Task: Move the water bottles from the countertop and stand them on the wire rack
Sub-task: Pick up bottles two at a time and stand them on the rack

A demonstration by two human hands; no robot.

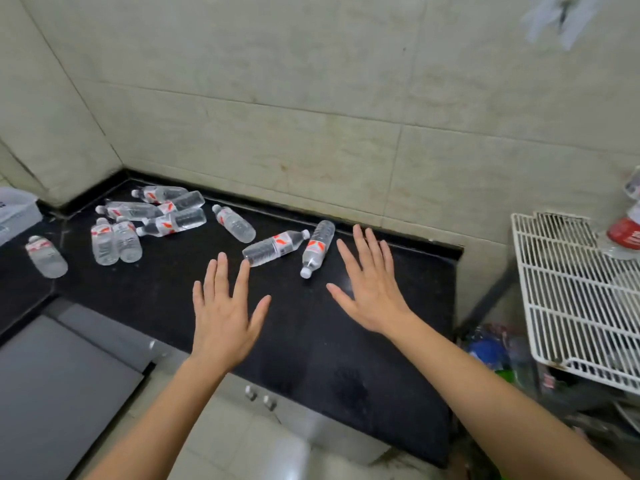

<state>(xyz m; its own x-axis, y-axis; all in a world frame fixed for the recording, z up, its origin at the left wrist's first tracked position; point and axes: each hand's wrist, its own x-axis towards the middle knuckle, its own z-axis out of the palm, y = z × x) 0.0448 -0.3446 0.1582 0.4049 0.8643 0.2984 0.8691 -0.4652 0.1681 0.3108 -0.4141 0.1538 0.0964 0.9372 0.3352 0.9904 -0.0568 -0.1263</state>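
— Water bottles (275, 248) lie scattered on the black countertop (346, 341), left of the white wire rack (571, 306)?
— Yes. Left hand (225, 306) and right hand (372, 289) hover spread, empty, above that countertop.

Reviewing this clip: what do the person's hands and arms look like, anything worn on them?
Both the left hand and right hand are bare: no gloves, rings, watch or bracelets visible. The forearms are uncovered as far as the picture shows, no sleeves in view. Fingers carry no markings.
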